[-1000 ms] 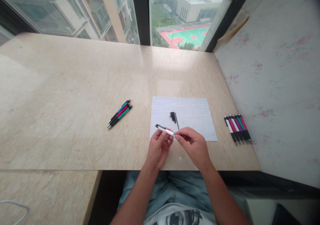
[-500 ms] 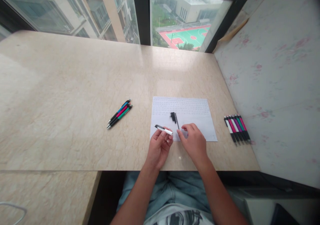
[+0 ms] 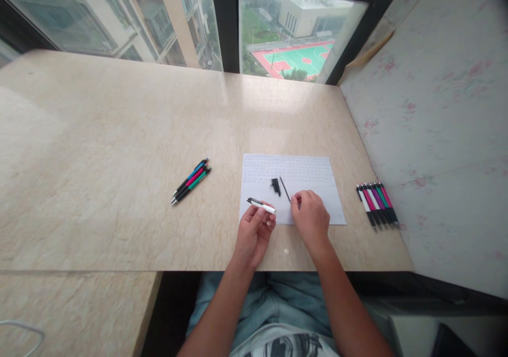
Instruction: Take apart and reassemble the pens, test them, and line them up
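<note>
My left hand pinches a white pen barrel with a black clip, held just above the near left corner of a written sheet of paper. My right hand rests on the sheet with fingers curled, and its fingertips pinch the near end of a thin black refill that lies slanted on the paper. A small black pen part lies on the sheet just left of the refill.
Three pens in blue, pink and green lie together on the marble table to the left. A row of several pens lies at the right, close to the wall. The table's near edge runs just under my wrists.
My right hand left the pen barrel, moved onto the paper and took hold of the refill, which now lies slanted to the right. My left hand stayed in place with the barrel.
</note>
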Available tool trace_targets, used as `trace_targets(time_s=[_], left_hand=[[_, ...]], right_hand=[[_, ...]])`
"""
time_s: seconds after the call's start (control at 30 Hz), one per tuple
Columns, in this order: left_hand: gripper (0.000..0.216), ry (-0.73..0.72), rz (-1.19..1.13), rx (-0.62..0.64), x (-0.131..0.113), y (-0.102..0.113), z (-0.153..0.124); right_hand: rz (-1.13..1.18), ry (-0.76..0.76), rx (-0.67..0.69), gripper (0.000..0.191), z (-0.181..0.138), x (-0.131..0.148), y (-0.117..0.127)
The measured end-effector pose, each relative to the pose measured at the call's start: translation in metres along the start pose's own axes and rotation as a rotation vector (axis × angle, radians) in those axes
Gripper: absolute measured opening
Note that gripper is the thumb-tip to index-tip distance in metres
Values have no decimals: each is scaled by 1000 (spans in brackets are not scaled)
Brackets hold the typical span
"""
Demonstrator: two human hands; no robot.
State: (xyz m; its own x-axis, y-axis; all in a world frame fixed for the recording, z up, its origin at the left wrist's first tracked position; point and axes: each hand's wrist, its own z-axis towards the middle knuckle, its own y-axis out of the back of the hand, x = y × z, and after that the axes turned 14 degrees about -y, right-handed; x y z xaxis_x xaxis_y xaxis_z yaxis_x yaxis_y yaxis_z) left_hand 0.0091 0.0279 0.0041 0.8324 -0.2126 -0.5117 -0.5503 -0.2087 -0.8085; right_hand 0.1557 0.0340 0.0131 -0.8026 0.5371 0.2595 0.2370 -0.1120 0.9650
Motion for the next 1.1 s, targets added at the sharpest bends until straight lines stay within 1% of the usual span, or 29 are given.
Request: trace_targets(time_s=[0.13,0.27,0.43,0.53,0.6,0.7,0.77,0.8,0.9,0.97,1.1], left_hand=[[19,1,12,-7,0,0,0],[19,-4,11,-4,0,0,0],[18,-6,10,6,0,0,0],[19,-5,13,-4,-1,0,0],[21,2,17,-13,-1,-1,0],[20,-19,20,-17,-1,-2,-1],[19,-55,19,-24,-2,-3,-1],[19,-74,18,-30,-2,-3,-1],[20,-114,16,-46,-2,-2,-1],[21,-125,23,-50,-2,-2,-1],[21,-139,49,-63,-2,-3,0]], right_hand=[[16,6,-6,12,0,-3,0],[-18,39,16,10,-1,1,-1],[-20,44,12,13,4,3,-1],[109,28,13,16,8,-5,4],[288,14,57,17,8,-14,10],[615,4,235,16,2,-31,20],[739,11,312,22,-5,-42,28],[762,21,324,22,-9,-47,31],[765,88,319,14,-19,-56,43],[783,126,296,12,-23,-58,49],[817,135,235,11,-25,-55,56]])
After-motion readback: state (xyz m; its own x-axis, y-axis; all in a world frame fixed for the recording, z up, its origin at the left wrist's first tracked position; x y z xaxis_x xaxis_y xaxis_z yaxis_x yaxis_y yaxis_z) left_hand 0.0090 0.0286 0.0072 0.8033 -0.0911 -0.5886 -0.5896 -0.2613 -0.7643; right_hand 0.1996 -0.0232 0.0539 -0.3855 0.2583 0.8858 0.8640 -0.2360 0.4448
